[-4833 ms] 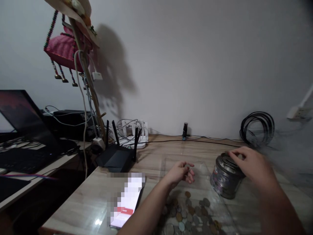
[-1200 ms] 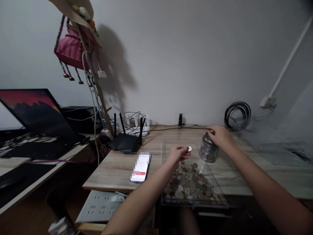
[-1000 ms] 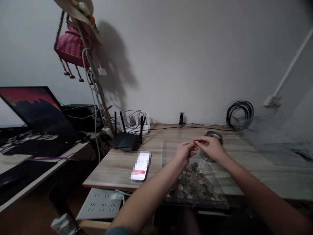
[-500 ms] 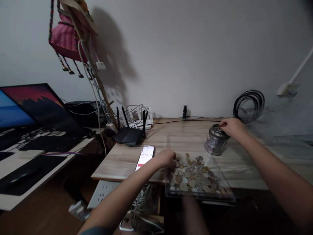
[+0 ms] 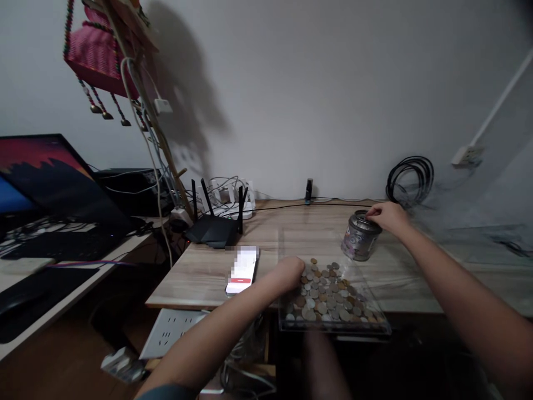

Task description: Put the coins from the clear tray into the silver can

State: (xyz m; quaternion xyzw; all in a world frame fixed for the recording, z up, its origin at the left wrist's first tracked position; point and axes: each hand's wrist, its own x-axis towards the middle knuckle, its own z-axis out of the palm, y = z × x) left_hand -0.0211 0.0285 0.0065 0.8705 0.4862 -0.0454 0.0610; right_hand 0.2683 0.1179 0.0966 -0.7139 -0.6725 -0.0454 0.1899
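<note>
Many coins (image 5: 328,297) lie spread in a clear shallow plastic tray (image 5: 333,329) at the desk's front edge. My left hand (image 5: 292,273) is at the tray's left side, at the edge of the coins. Its fingers are curled, and their tips are hidden behind the hand. To the right, a round metal tin (image 5: 360,241) with a printed side stands upright on the desk. My right hand (image 5: 387,215) touches the top of this tin, thumb and fingers pinched together at the lid. Whatever may be between those fingertips does not show.
A lit phone (image 5: 242,270) lies left of the tray. Behind it stand a black router (image 5: 214,230) and white cabled devices. A small dark object (image 5: 308,191) stands by the wall, with coiled black cable (image 5: 410,178) farther right. A laptop (image 5: 62,178) occupies the left table.
My left hand has moved slightly right, over the coins' left edge. My right hand stays at the tin's lid. The whole view has shifted a little, so things appear farther left.
</note>
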